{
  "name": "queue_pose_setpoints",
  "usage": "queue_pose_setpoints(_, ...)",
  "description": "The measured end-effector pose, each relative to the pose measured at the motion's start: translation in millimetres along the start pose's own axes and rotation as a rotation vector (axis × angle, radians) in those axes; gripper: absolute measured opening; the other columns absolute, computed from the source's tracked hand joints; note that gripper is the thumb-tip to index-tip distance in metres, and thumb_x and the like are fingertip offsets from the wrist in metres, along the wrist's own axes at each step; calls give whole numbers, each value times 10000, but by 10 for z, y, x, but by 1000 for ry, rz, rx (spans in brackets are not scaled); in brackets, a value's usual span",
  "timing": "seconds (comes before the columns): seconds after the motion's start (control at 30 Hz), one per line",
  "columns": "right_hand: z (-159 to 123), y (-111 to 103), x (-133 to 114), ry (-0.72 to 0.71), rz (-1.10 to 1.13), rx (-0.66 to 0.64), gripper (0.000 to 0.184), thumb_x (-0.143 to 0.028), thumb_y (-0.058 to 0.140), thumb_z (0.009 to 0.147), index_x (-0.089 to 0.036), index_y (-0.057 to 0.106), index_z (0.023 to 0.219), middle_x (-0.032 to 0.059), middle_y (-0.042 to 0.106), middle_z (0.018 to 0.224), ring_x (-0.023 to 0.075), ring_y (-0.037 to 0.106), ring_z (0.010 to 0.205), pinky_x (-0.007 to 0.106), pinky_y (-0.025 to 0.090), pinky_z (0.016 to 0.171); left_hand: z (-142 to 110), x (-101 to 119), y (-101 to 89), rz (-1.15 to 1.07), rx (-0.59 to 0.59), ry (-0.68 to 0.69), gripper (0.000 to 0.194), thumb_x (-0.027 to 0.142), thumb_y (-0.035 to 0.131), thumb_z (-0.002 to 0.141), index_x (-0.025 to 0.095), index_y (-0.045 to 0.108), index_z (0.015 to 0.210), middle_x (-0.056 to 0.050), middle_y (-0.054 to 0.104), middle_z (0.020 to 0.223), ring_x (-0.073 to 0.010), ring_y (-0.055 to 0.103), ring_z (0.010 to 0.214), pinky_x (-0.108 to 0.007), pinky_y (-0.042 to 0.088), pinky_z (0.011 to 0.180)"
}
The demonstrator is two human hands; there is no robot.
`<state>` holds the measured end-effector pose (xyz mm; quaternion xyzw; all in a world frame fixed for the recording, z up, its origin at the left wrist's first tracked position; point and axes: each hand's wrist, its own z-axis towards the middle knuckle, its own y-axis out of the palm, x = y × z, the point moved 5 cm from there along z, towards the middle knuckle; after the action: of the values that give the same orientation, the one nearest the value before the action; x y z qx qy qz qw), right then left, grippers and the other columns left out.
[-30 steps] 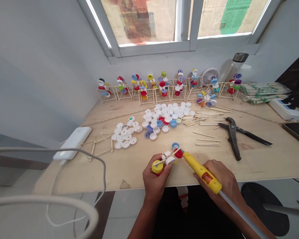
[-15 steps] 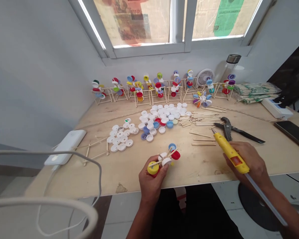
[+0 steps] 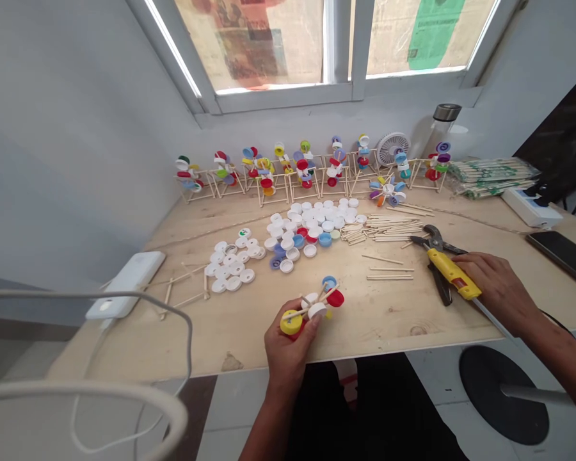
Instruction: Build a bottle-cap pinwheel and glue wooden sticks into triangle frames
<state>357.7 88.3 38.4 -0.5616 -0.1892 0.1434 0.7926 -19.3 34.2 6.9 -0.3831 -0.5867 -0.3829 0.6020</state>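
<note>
Plywood table (image 3: pixel 365 323), scattered bottle caps (image 3: pixel 307 221), wooden sticks (image 3: pixel 393 227), black pliers (image 3: pixel 441 288)

On my table (image 3: pixel 365 333) the caps (image 3: pixel 307 224) lie in middle, w/ sticks (image 3: pixel 393 227) to their right & pliers (image 3: pixel 439 288) right of those. Phone (image 3: pixel 566 253) is far right, power bank (image 3: pixel 125 285) far left, and a row of cap toys (image 3: pixel 307 169) stands behind, under window (image 3: pixel 249 45).

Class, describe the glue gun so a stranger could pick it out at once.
On the wooden table, look right of the heaped bottle caps to the black pliers. Over them, the right hand holds the glue gun, the only bright yellow tool, with a long clear stick trailing from its back.
</note>
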Motion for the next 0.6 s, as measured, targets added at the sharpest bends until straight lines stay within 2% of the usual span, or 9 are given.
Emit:
queue_pose_setpoints(0.1,-3,15,33,-66,-1,-43,365,-237,307,912,-145,518,1196,136,576,1227,274,484,1143,413,386,914,7,-45,-13,-13,7,3,360,374,767,608,149,673,873,-61,704,865,-185,637,776,-293,512,757)
queue_pose_setpoints(0.23,-55,8,126,-46,-16,-87,456,-303,424,850,-160,488,1278,141,549,1277,288,481,1166,428,404,906,19,-166,-42,-44,0,-28,409,396,770,611,145,664,915,-60,703,859,-184,640,773,-295,520,752)
queue_pose_setpoints(0.33,-80,-129,90,-30,6,-38,467,-293,484,831,-204,500,1289,133,555,1282,277,506,1155,411,410,884,25,-233,-48,-90,-22,-68,420,384,768,628,147,654,955,-62,704,890,-180,646,798,-290,515,770)
queue_pose_setpoints(0.43,-25,-369,-125,18,53,120,411,-290,482,856,-211,522,1257,137,607,1194,284,559,1065,425,416,873,29,-227,-45,-134,-18,-98,430,373,772,631,141,649,972,-66,706,885,-174,647,786,-282,513,752)
queue_pose_setpoints(0.5,72,-486,-365,57,134,221,378,-294,496,865,-201,531,1230,133,629,1130,268,585,1015,415,432,878,30,-198,-48,-166,-1,-123,449,369,781,620,138,646,981,-60,708,855,-162,643,751,-268,512,721)
queue_pose_setpoints(0.6,320,-470,-841,2,284,215,328,-300,509,880,-202,536,1192,98,638,1089,241,582,1014,402,442,880,37,-145,-81,-195,18,-145,466,363,791,607,137,649,989,-57,712,863,-153,641,753,-253,508,714)
